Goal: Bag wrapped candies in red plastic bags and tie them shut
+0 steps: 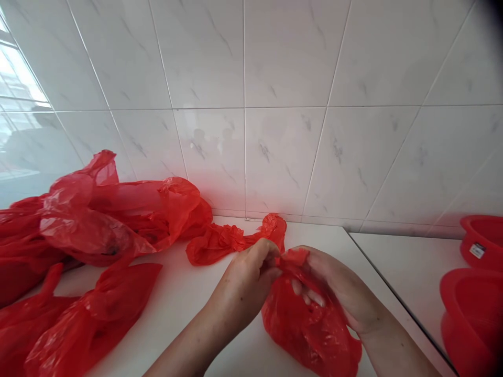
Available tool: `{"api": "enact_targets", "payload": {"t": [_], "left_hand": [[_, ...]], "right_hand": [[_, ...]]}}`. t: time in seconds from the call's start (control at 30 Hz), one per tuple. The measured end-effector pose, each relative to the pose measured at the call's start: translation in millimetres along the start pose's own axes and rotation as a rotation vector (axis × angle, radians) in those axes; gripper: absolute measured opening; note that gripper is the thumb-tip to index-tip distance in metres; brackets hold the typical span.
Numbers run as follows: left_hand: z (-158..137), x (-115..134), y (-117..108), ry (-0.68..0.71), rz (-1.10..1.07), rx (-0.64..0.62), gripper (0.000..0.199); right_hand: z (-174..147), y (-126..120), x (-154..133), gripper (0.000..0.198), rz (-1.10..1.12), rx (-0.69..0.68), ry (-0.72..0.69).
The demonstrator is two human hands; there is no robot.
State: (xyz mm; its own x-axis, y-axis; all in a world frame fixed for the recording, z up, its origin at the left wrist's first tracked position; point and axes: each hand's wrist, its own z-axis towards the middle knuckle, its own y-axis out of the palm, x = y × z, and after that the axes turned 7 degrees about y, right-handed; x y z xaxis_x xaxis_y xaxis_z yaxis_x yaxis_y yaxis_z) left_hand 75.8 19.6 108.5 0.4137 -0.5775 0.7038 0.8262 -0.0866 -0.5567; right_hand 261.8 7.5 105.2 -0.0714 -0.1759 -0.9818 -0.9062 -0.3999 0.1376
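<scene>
A thin red plastic bag (306, 330) hangs between my two hands above the white table, its lower part bulging toward me. My left hand (255, 269) pinches the bag's top edge between thumb and fingers. On the other side, my right hand (322, 272) grips the bag near its top, with the fingertips showing through a gap in the plastic. Just behind my hands lies another crumpled red plastic bag (220, 243), twisted along its length. Whatever the held bag may contain cannot be made out.
A heap of red plastic bags (118, 214) fills the left side of the white table (176, 303), against the tiled wall (283, 152). More red bags (90, 314) lie in front of it. Two red plastic basins (451, 298) stand at the right, beyond a dark seam.
</scene>
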Motion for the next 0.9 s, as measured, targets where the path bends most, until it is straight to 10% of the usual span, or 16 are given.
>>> {"api": "enact_targets", "payload": {"t": [0.23, 0.53, 0.9], "left_hand": [[-1, -1, 0, -0.012, 0.037, -0.048, 0.027], [-3, 1, 7, 0.039, 0.124, -0.078, 0.024], [0, 1, 5, -0.014, 0.091, -0.01, 0.023]], "right_hand": [[-1, 6, -5, 0.007, -0.354, 0.082, 0.047], [10, -7, 5, 0.028, -0.865, 0.762, -0.091], [-4, 2, -12, 0.018, -0.212, 0.236, -0.005]]}}
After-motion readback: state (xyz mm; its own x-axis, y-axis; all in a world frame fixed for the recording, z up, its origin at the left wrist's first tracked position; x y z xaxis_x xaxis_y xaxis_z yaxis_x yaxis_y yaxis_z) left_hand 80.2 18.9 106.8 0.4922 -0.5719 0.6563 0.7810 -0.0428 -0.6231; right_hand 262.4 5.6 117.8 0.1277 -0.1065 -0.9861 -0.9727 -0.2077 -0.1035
